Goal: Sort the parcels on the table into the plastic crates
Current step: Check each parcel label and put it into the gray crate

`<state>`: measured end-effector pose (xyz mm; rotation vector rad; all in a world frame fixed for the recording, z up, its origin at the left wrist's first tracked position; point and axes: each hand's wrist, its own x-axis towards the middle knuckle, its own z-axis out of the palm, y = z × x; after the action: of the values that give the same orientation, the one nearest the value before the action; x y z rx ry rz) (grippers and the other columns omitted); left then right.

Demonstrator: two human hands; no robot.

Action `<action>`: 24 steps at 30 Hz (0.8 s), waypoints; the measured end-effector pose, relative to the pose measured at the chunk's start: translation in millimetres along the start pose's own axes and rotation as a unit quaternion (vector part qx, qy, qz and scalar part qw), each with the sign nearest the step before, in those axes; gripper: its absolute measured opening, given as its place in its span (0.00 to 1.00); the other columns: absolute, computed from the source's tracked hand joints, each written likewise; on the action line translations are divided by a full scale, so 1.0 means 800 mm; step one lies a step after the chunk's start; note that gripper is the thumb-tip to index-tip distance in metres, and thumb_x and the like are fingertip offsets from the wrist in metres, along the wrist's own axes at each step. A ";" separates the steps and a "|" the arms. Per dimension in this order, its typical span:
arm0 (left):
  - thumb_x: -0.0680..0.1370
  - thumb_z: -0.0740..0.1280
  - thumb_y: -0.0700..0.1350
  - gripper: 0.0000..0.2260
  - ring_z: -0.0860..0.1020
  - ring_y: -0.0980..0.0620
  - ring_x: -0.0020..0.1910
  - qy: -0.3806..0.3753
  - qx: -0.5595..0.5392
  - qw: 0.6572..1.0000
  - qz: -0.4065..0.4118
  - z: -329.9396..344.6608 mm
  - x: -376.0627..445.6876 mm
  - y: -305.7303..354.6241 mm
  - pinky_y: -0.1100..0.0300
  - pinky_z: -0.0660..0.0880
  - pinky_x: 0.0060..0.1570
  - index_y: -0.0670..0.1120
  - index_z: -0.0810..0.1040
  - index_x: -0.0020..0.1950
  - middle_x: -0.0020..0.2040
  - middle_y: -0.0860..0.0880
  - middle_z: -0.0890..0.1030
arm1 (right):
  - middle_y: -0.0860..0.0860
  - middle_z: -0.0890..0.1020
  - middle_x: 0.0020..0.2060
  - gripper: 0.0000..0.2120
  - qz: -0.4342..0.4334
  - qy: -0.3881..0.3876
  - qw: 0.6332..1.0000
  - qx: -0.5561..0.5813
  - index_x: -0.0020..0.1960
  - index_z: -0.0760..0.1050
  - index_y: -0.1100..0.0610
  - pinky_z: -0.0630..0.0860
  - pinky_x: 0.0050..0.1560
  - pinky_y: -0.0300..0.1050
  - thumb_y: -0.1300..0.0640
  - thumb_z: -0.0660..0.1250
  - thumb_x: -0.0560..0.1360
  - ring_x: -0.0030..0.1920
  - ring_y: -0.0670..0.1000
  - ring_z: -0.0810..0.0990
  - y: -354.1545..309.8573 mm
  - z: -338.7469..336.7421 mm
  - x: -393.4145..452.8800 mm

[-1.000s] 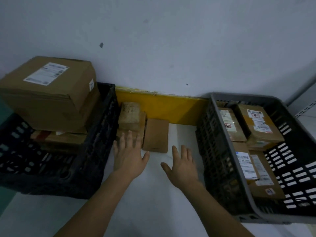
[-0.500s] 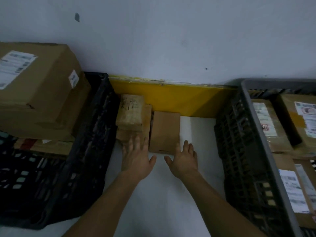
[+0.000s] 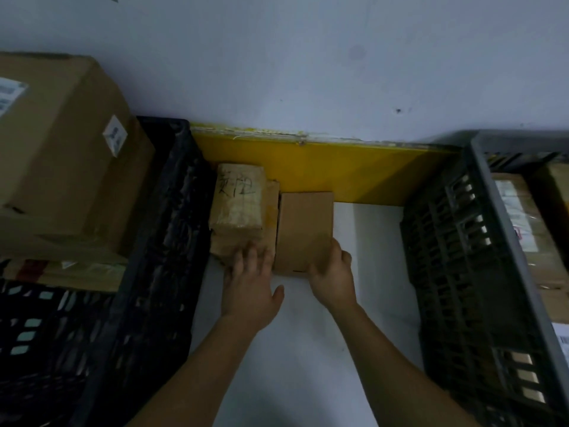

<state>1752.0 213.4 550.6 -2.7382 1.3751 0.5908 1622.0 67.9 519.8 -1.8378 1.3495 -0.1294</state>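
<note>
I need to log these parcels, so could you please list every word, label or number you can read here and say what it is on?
Handwritten black characters, not clearly legible, on the small taped parcel stacked beside the black plastic crate.
White labels on the large cardboard box: too blurred to read.
White labels on parcels in the grey plastic crate: too blurred.
Plain brown cardboard parcel: no text visible.

Two bare arms show, both seen from the back of the hand. The left hand (image 3: pixel 251 291), just left of the cardboard box (image 3: pixel 304 229), is broad, with thick straight fingers and a stubby thumb on the side nearer the box. The right hand (image 3: pixel 332 282), at the box's near right corner, looks narrower, its knuckles rounded. Each forearm is uncovered from the wrist to the picture's edge and widens away from the box. The light is dim and the fingers are blurred, so nails cannot be made out
</note>
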 end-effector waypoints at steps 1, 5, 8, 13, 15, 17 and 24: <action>0.83 0.58 0.65 0.39 0.48 0.36 0.84 -0.003 0.001 1.000 0.004 -0.002 0.001 -0.001 0.38 0.64 0.77 0.52 0.46 0.88 0.87 0.44 0.49 | 0.59 0.69 0.72 0.38 0.016 0.010 1.000 0.023 0.86 0.55 0.52 0.76 0.54 0.48 0.56 0.70 0.81 0.58 0.62 0.81 -0.002 -0.004 0.004; 0.83 0.59 0.65 0.39 0.46 0.37 0.84 -0.032 -0.004 0.999 0.003 -0.011 0.004 -0.004 0.39 0.61 0.79 0.53 0.45 0.88 0.87 0.45 0.46 | 0.57 0.76 0.73 0.38 0.073 0.004 0.996 0.053 0.85 0.57 0.54 0.79 0.54 0.50 0.54 0.70 0.80 0.62 0.60 0.81 -0.013 -0.015 0.012; 0.83 0.59 0.65 0.38 0.48 0.38 0.85 -0.052 -0.038 0.998 0.001 -0.027 0.002 -0.001 0.39 0.58 0.80 0.53 0.48 0.88 0.87 0.45 0.49 | 0.49 0.83 0.60 0.22 0.040 0.025 0.998 0.050 0.74 0.71 0.51 0.81 0.50 0.47 0.54 0.68 0.81 0.53 0.55 0.83 -0.027 -0.024 -0.007; 0.82 0.60 0.67 0.33 0.70 0.52 0.76 0.007 -0.341 0.939 0.036 -0.077 -0.012 0.046 0.45 0.72 0.73 0.56 0.61 0.85 0.78 0.56 0.71 | 0.41 0.80 0.53 0.12 -0.060 0.148 0.987 0.017 0.64 0.74 0.45 0.81 0.44 0.40 0.53 0.70 0.82 0.48 0.43 0.82 -0.054 -0.051 -0.081; 0.83 0.64 0.65 0.31 0.74 0.56 0.72 -0.012 -0.516 0.856 0.021 -0.109 -0.025 0.075 0.53 0.76 0.68 0.56 0.63 0.84 0.74 0.59 0.74 | 0.42 0.78 0.55 0.15 -0.127 0.173 0.976 0.027 0.66 0.75 0.47 0.80 0.45 0.39 0.52 0.72 0.82 0.49 0.41 0.79 -0.065 -0.057 -0.121; 0.83 0.68 0.61 0.28 0.79 0.57 0.65 -0.019 -0.626 0.780 -0.016 -0.134 -0.043 0.095 0.56 0.78 0.63 0.56 0.67 0.81 0.67 0.59 0.79 | 0.43 0.76 0.61 0.19 -0.207 0.175 0.962 0.030 0.69 0.76 0.49 0.79 0.50 0.36 0.53 0.75 0.80 0.54 0.40 0.78 -0.076 -0.060 -0.160; 0.82 0.71 0.44 0.15 0.87 0.47 0.56 0.011 -0.732 0.675 -0.094 -0.163 -0.075 0.082 0.40 0.83 0.58 0.56 0.80 0.68 0.59 0.52 0.88 | 0.48 0.74 0.75 0.22 -0.314 0.190 0.930 0.036 0.73 0.78 0.56 0.77 0.71 0.56 0.47 0.68 0.83 0.78 0.50 0.70 -0.062 -0.098 -0.209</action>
<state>1710.9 195.5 702.0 -3.6853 0.4396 2.5180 1548.4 166.7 665.8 -2.1939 0.9249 -0.8963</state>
